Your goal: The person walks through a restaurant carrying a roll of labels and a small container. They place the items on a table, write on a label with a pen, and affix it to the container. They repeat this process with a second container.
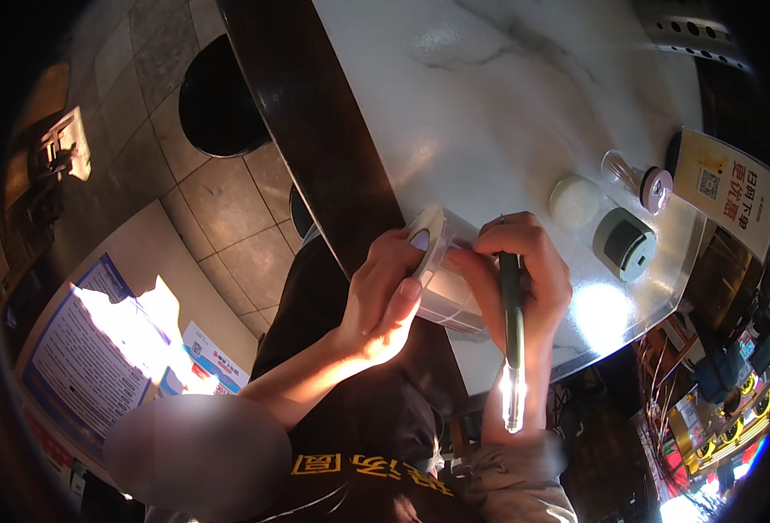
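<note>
My left hand (385, 291) grips a roll of white labels (460, 235) by its side, with the fingers at the core's hole. The roll stands on edge near the table's dark rim. My right hand (528, 274) is at the roll's outer face, its thumb and forefinger pinched together close to the labels. A dark pen (512, 327) rests across that hand, its glinting rear end over the wrist. What the pinched fingertips grasp there is too small to tell.
The marbled table (489, 118) bears a round jar (574, 201), a dark container with a pale lid (625, 245), a clear toothpick holder (636, 181) and a printed sign (728, 189). A black stool (218, 98) stands left on the tiled floor. A wall with posters is at lower left.
</note>
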Available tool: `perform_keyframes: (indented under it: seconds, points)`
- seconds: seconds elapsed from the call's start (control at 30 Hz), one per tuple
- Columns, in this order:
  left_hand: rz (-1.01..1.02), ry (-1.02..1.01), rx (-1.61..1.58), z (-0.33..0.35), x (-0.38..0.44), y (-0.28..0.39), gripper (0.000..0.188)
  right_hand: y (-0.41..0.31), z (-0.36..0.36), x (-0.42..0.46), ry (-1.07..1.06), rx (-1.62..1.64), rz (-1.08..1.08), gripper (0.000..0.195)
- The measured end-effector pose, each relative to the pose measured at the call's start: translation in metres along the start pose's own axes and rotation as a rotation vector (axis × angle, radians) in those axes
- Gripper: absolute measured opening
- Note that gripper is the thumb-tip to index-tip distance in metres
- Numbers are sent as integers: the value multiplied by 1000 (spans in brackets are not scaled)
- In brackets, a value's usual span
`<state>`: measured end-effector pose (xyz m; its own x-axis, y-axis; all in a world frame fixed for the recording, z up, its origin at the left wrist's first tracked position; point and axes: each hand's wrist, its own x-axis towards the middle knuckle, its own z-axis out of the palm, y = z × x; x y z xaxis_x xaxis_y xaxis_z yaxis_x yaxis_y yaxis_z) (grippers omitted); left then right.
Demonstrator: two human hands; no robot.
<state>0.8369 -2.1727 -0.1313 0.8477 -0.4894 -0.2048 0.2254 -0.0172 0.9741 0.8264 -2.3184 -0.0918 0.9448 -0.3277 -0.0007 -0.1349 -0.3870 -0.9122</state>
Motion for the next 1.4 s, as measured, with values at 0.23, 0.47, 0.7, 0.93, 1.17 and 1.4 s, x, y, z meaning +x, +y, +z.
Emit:
perform_keyframes:
  seconds: [0.23, 0.47, 0.7, 0.93, 1.17, 1.4]
  points:
    - [-56, -108, -79, -10, -3, -12, 39, 9, 3, 5, -70, 129, 160, 25]
    - [-177, -270, -35, -21, 9, 4, 39, 12, 5, 9, -153, 170, 72, 24]
    - [-306, -5, 42, 8, -3, 15, 24, 13, 2, 9, -82, 169, 46, 27]
    - [-196, 100, 204, 26, -23, 6, 22, -34, -26, -13, 81, 642, 370, 59]
    - [-69, 151, 214, 30, -33, -3, 19, -24, 2, -25, 66, 406, 525, 21]
    - [92, 149, 286, 32, -36, -17, 26, -25, 8, -41, 165, 156, 516, 23]
